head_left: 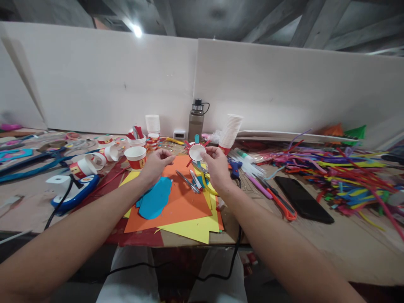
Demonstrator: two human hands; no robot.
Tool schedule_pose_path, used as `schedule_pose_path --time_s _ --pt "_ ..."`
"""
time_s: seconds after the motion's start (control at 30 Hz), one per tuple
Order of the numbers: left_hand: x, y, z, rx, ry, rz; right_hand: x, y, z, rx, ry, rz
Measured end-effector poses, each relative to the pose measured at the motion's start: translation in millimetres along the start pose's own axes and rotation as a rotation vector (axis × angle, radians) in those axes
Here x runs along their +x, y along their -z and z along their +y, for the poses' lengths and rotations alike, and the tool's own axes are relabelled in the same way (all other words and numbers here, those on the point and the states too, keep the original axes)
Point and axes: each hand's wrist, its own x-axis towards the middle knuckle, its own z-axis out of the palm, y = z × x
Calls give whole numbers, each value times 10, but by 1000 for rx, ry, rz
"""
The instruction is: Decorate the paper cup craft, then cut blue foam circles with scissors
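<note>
Between the thumb and fingers of my right hand (217,166) is a paper cup (197,152), its white inside turned toward me. Red strips stick out around its rim, and a teal tab stands at the top. To the left, my left hand (158,166) is raised over the paper with thumb and fingertips drawn together; whatever they pinch, if anything, is too small to make out. Below the hands lie orange paper (179,210), a blue paper piece (155,200), scissors (187,181) and a white marker (196,180). A red and white cup (135,158) stands beside my left hand.
Stacked paper cups (231,130) and a bottle (196,120) stand at the back. On the right are a blue glue gun (235,167), a cutter (284,204), a phone (301,198) and heaped pipe cleaners (350,168). A blue power strip (77,195) sits left.
</note>
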Motion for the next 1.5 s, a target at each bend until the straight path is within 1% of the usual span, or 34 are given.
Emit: schedule_pose_path --time_s 0.17,0.33,0.53,0.63,0.73,0.83,0.97,1.13,1.27,1.43,1.5 --pt "14 11 -4 29 -18 10 -2 3 1 -15 15 -3" --pt "-2 2 13 -5 -9 19 -3 0 5 -7 7 -6" --pt "-19 -8 15 -57 26 -20 -13 -6 -10 -12 7 -15" --pt "-27 -10 31 -82 27 -28 -23 -12 -13 -3 0 -37" --pt "-35 -16 50 -96 18 -35 -38 -16 -8 -9 12 -88" --pt "-38 -25 50 -65 -11 -31 -52 -17 -4 -7 21 -129" --pt "-26 -18 17 -1 -21 -45 -59 -19 -10 -12 5 -127" --pt "-16 0 -4 29 -50 -27 -66 -20 -24 -30 -6 -132" --pt "-43 -28 37 -35 10 -54 -69 -17 -22 -48 -14 -141" --pt "-60 -54 58 -75 49 -9 -60 -17 -15 -60 -15 -149" --pt "-55 -51 44 -82 58 -21 -60 -19 -16 -54 -14 -150"
